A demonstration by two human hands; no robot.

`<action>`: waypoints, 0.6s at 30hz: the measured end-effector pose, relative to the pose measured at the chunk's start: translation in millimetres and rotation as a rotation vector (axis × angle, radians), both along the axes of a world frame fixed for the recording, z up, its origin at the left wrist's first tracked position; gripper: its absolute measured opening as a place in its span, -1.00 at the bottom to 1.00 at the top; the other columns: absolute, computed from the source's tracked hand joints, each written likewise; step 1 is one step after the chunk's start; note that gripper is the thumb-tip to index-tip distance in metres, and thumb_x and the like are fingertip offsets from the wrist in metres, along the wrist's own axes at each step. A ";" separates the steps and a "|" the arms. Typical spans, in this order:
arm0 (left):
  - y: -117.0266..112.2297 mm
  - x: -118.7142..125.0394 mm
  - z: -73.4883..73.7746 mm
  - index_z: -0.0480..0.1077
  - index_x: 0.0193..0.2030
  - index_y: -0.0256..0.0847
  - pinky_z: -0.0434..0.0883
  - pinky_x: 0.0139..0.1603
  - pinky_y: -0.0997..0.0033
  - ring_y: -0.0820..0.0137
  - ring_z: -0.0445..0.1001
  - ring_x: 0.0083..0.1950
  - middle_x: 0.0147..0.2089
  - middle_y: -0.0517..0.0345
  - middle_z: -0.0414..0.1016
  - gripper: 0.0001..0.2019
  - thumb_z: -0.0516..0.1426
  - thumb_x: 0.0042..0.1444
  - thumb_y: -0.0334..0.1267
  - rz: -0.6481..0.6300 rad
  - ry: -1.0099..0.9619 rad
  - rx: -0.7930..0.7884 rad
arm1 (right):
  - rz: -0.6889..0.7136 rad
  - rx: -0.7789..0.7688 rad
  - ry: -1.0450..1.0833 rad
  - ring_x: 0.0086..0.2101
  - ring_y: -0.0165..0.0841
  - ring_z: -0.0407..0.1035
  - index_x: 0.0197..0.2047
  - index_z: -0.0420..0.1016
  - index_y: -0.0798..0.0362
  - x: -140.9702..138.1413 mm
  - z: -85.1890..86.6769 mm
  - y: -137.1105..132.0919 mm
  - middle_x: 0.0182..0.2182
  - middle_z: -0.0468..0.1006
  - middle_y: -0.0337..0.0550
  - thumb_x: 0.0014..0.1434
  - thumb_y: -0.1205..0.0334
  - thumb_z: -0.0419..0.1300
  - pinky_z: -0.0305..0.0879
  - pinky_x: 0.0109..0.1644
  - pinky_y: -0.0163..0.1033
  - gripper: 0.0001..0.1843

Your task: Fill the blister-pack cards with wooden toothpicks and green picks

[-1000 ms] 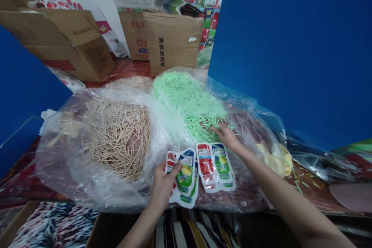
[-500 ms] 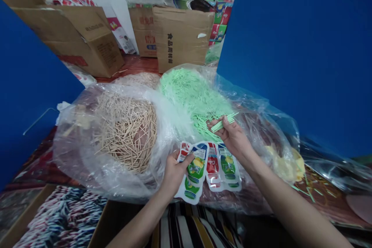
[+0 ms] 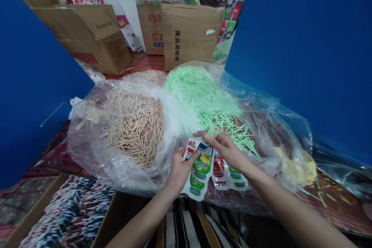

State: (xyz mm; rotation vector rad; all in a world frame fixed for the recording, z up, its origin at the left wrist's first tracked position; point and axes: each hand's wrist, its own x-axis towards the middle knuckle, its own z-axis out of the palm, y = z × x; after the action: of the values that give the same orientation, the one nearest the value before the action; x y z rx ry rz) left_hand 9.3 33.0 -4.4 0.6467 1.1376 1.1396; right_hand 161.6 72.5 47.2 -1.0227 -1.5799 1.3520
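Observation:
My left hand [image 3: 181, 168] is closed on printed bottle-shaped packets [image 3: 202, 166] with green Sprite and red pictures, thumb on top. Between the fingers of my right hand [image 3: 225, 145] is a small bundle of thin green sticks [image 3: 211, 135], now at the upper edge of those packets. Under my right forearm lie more red and green packets [image 3: 219, 172], partly hidden. Just beyond my hands spreads a heap of loose green sticks [image 3: 232, 128], running back into a clear plastic bag [image 3: 200, 89].
To the left, tan sticks [image 3: 139, 131] lie in another clear bag. A carton of packed red and blue packets [image 3: 66, 213] stands at lower left. Cardboard boxes [image 3: 192, 35] stand at the back, blue panels [image 3: 305, 46] on both sides. Yellow material [image 3: 309, 168] lies at right.
My right hand has come down and left from above the green sticks, bringing its bundle to the packets in my left hand. The camera view has shifted slightly.

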 end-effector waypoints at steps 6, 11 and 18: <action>-0.2 -4.9 -0.8 0.51 -0.28 -0.31 0.47 -0.20 0.33 0.21 0.55 -0.20 -0.30 0.03 0.62 -0.65 0.32 -0.14 -0.09 -0.018 0.020 -0.008 | -0.054 0.063 0.172 -0.07 -0.30 0.44 0.09 0.25 -0.12 -0.9 2.9 -2.2 0.03 0.47 -0.12 0.27 0.12 0.07 0.34 0.05 -0.03 -0.68; -0.5 -7.1 4.5 0.52 -0.27 -0.33 0.46 -0.24 0.32 0.21 0.55 -0.26 -0.39 0.05 0.60 -0.62 0.34 -0.19 -0.08 0.022 0.001 -0.006 | 0.071 0.345 -0.232 0.07 -0.27 0.33 0.02 0.42 -0.07 5.1 -1.8 -6.4 0.03 0.47 -0.12 0.33 0.17 -0.04 0.23 0.17 -0.05 -0.70; -2.2 -7.8 5.6 0.52 -0.30 -0.31 0.44 -0.35 0.37 0.26 0.54 -0.35 -0.41 0.07 0.59 -0.62 0.35 -0.23 -0.10 0.001 -0.062 -0.012 | -0.041 0.549 -0.413 0.06 -0.22 0.32 -0.06 0.37 -0.06 11.3 -13.8 -10.7 0.06 0.43 -0.06 0.20 0.16 0.16 0.30 0.09 -0.04 -0.78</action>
State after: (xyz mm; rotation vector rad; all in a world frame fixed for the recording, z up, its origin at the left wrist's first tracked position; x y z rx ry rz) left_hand 1.5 30.7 1.2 0.5976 1.0919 1.1455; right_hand 172.8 61.8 33.4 -1.0095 -2.0646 0.6290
